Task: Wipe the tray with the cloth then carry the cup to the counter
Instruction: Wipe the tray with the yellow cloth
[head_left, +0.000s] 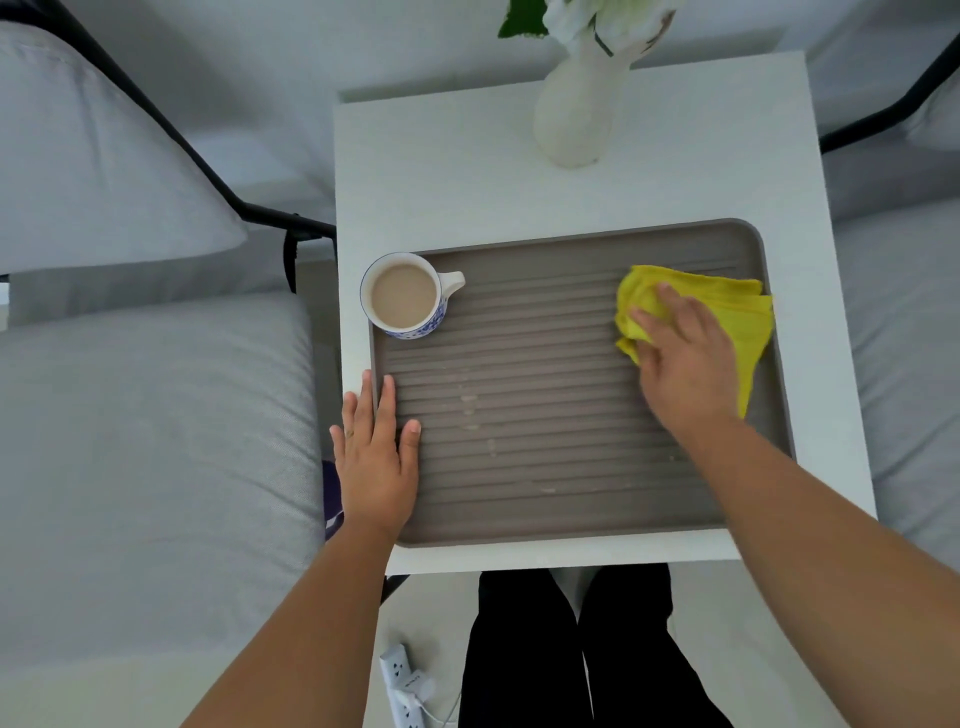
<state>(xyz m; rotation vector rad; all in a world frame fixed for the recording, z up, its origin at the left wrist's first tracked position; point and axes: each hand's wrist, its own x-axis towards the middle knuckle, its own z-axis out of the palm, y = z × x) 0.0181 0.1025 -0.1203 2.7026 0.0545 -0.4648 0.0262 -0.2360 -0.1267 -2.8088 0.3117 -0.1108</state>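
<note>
Head view: my right hand (680, 358) pressed flat, grip wide, on the yellow cloth (727, 312) at the tray's (545, 509) far right; left hand (376, 462) lay flat on its near-left edge; cup (405, 296) stood far left.

Single head view, wide-angle, looking steeply down from above; close over white surface (649, 171), tray (545, 467) centred, own forearms entering from bottom edge.

A grey ribbed rectangular plastic tray (545, 467) bears pale spills mid-surface; a crumpled yellow cloth (727, 306) lies at its far right corner, a blue-patterned white cup (405, 296) of milky drink at its far left corner.
</note>
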